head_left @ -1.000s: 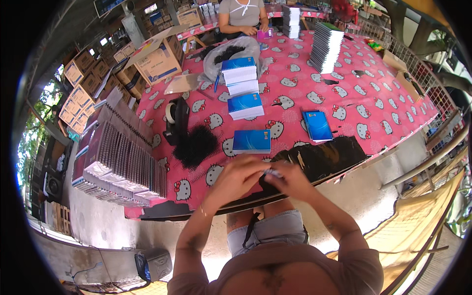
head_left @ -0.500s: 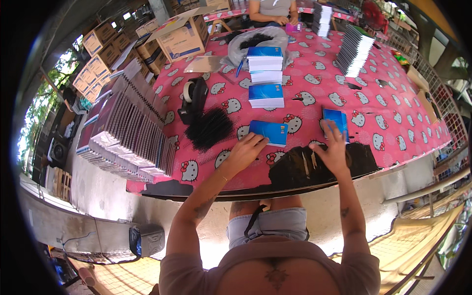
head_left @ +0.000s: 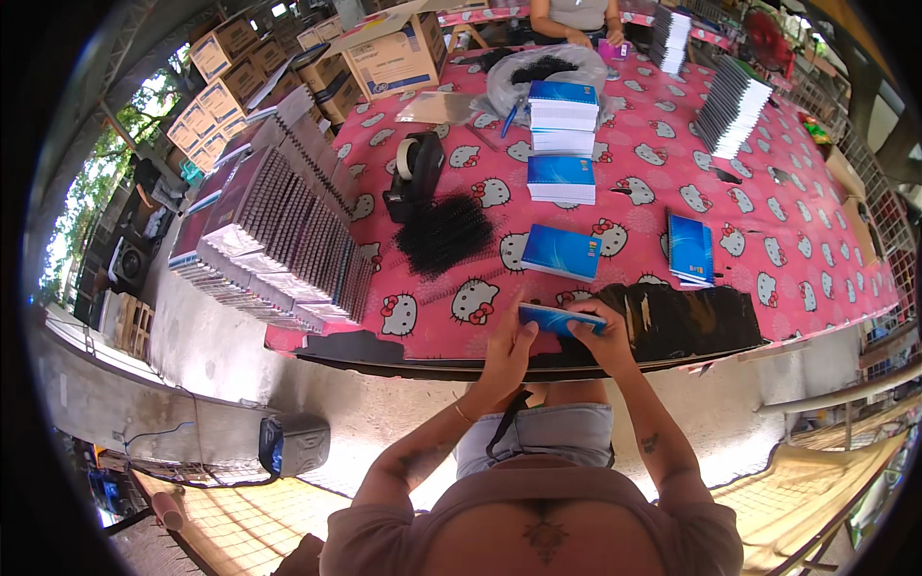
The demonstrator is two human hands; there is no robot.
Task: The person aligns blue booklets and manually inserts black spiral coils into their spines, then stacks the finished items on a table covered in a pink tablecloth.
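Note:
Between both hands I hold a small blue-covered notebook (head_left: pixel 555 319), tilted, just above the table's near edge. My left hand (head_left: pixel 509 341) is closed on its left end, thumb on the cover. My right hand (head_left: pixel 607 338) grips the right end in the same way. Just beyond lies a blue notebook stack (head_left: pixel 562 252) on the pink cartoon-cat tablecloth (head_left: pixel 653 158). To the right rest a few blue notebooks (head_left: pixel 689 248). Taller stacks of blue notebooks (head_left: pixel 563 120) rise farther back. A heap of black spiral binding coils (head_left: pixel 444 235) sits left of my hands.
A tall pile of spiral-bound notebooks (head_left: pixel 279 230) stands at the left, beside a black tape dispenser (head_left: pixel 415 178). Cardboard boxes (head_left: pixel 394 62) are behind it. Another notebook stack (head_left: pixel 733 110) is at far right. Across the table a person (head_left: pixel 576 21) handles a purple item.
My right hand has come in from the notebooks at the right, and my left has left the near stack. Both now hold a notebook near me. The view has shifted slightly.

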